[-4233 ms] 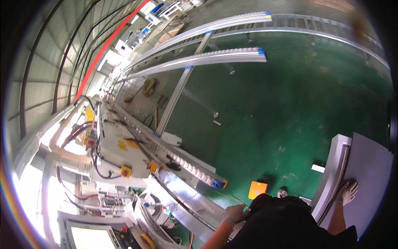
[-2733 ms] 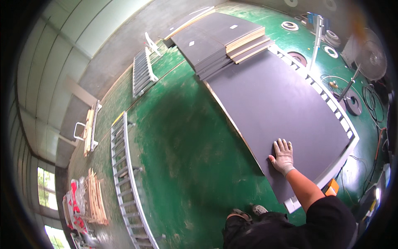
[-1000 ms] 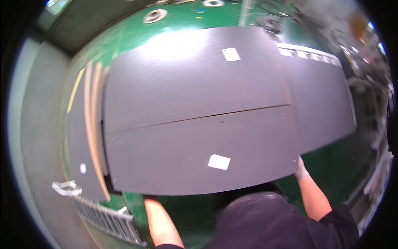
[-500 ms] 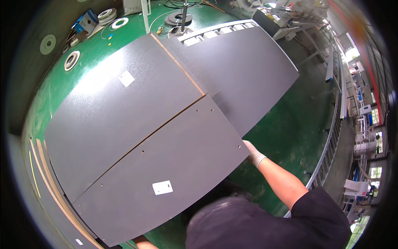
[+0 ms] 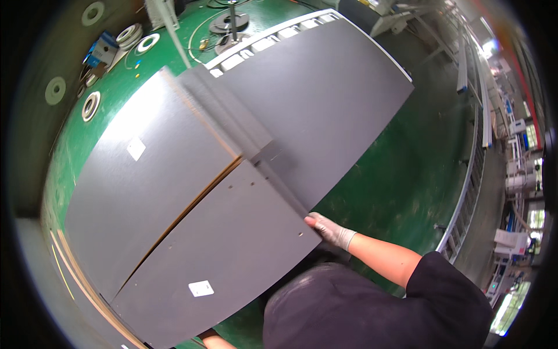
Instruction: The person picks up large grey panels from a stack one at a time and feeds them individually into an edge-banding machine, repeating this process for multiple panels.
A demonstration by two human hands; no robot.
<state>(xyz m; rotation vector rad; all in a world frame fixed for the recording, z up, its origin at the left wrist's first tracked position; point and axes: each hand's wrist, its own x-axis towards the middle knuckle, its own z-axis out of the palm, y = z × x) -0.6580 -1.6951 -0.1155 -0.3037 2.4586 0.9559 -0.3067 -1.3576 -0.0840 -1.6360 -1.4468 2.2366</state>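
A large grey panel [image 5: 226,232] with small drilled holes and a white label [image 5: 201,288] lies nearest me. My right hand [image 5: 331,231], in a pale glove, grips its right edge near the near corner, thumb on top and the other fingers mostly hidden. At the lower edge, my left hand [image 5: 208,334] is at the panel's near side; its fingers are hidden beneath the board. Beyond a wedge-shaped gap lies a second grey panel [image 5: 157,151] with a white label and a brown right edge. A further grey panel [image 5: 314,99] extends to the right, lower than these two.
White slotted pieces [image 5: 261,45] line the right panel's far edge. Rolls of edge band [image 5: 91,106] and a blue box [image 5: 102,51] are on the green floor [image 5: 395,168] at far left. A metal roller track [image 5: 465,203] runs along the right. Long thin strips [image 5: 81,279] lie at left.
The near panel has shifted with my hands, and the gap between it and the second panel has widened at the right end. The view has shifted too.
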